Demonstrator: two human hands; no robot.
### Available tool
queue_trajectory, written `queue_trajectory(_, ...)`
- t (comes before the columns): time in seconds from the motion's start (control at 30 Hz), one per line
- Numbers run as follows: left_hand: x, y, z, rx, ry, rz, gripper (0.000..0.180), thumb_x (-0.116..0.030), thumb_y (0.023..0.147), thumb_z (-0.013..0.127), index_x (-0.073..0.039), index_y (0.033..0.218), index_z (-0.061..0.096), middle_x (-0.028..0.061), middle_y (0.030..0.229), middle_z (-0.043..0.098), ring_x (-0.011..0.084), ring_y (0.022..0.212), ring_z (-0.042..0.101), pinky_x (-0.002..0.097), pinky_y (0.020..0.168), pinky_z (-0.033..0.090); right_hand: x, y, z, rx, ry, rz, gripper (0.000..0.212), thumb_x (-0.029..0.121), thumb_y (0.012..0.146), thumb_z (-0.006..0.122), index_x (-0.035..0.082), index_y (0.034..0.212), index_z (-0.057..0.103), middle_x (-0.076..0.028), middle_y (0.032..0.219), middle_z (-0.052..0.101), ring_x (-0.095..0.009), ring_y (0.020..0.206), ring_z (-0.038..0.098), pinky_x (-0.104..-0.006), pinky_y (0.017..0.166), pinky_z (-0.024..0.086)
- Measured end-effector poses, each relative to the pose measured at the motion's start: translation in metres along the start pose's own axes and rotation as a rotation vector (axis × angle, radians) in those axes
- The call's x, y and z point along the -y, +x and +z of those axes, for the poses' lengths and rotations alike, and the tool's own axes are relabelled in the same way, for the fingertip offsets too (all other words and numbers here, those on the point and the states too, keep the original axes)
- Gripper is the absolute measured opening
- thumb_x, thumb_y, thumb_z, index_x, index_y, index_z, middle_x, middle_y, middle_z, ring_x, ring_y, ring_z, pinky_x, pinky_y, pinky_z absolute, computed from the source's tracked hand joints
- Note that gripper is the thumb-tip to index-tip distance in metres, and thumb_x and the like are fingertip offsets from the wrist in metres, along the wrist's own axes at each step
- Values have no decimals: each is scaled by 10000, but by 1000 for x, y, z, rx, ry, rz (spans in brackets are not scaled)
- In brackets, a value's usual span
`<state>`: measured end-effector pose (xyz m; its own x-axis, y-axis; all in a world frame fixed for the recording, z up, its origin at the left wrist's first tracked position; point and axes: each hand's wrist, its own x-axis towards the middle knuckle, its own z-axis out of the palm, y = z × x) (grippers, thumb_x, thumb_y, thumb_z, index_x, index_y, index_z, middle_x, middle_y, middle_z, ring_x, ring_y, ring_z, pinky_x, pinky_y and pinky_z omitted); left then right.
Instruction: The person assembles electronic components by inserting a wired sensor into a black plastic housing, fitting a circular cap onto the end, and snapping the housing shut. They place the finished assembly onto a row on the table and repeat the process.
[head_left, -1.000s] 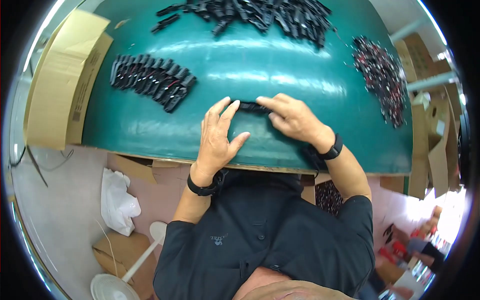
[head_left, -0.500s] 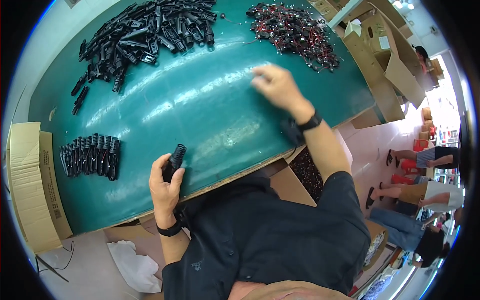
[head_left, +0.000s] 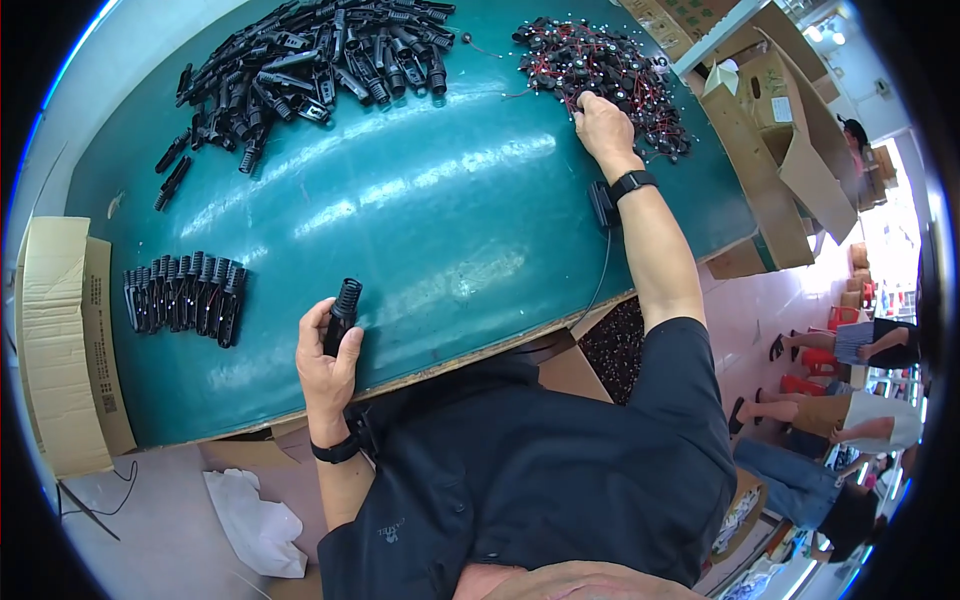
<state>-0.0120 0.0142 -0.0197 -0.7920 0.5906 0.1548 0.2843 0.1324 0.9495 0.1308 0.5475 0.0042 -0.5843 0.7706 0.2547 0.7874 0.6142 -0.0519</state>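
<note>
Near the table's front edge, my left hand point(head_left: 326, 368) is closed around a black plastic housing with a ribbed, spring-like end point(head_left: 346, 300), which points away from me. At the far right, my right hand point(head_left: 606, 132) touches the near edge of a heap of small round black parts with red wires point(head_left: 590, 65). Its fingers are bent and close together, and what they pinch is hidden. A big pile of similar black housings point(head_left: 335, 50) lies at the far left. Several more housings point(head_left: 185, 295) stand side by side in a neat row to the left of my left hand.
The green tabletop point(head_left: 430, 210) has a cardboard box point(head_left: 60, 340) at its left end and opened cartons point(head_left: 770, 110) at its right. A small black device point(head_left: 603, 205) with a cable lies beside my right wrist. White plastic point(head_left: 255, 525) lies below; people point(head_left: 870, 400) are off to the right.
My right hand has moved away from me and to the right, from above the bare tabletop to the heap of wired parts. My left hand keeps the housing, now tilted more upright.
</note>
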Motion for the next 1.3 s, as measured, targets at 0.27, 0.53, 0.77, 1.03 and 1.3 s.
queue_trajectory(0.27, 2, -1, -2, 6, 1, -14, 509, -192, 922, 844, -23, 1352, 630, 53, 1087, 678, 142, 962, 617, 294, 911, 513, -6, -7, 9, -84, 72, -145, 248, 271, 958, 667, 121, 1154, 688, -166, 1047, 737, -410, 986, 721, -530, 860, 572)
queue_trajectory(0.53, 2, -4, -4, 4, -17, -25, 510, -177, 924, 839, -15, 1359, 629, 63, 1112, 687, 154, 990, 633, 304, 929, 518, 15, -46, -21, 204, 621, -144, 275, 98, 957, 666, 104, 1227, 718, -41, 917, 686, -147, 746, 659, -307, 685, 544)
queue_trajectory(0.77, -3, -1, -5, 17, 40, 0, 512, -180, 922, 841, -18, 1359, 628, 65, 1098, 690, 155, 986, 639, 306, 922, 522, 59, -101, -23, 312, 834, -279, 242, 47, 969, 673, 73, 1202, 731, -6, 873, 632, -82, 708, 577, -256, 650, 499)
queue_trajectory(1.03, -2, -3, -4, 13, 4, -26, 505, -189, 921, 845, -23, 1349, 634, 68, 1098, 691, 156, 975, 643, 307, 920, 524, 81, -123, -23, -20, 521, -592, 228, 71, 950, 710, 45, 1177, 721, -78, 885, 654, -163, 723, 629, -323, 683, 525)
queue_trajectory(1.3, -1, -5, -5, 9, 9, -19, 499, -187, 922, 845, -22, 1344, 637, 68, 1096, 693, 155, 974, 648, 308, 917, 529, 100, -137, -45, 386, 993, -202, 169, 73, 990, 709, 57, 1157, 730, -31, 891, 671, -108, 690, 629, -269, 655, 533)
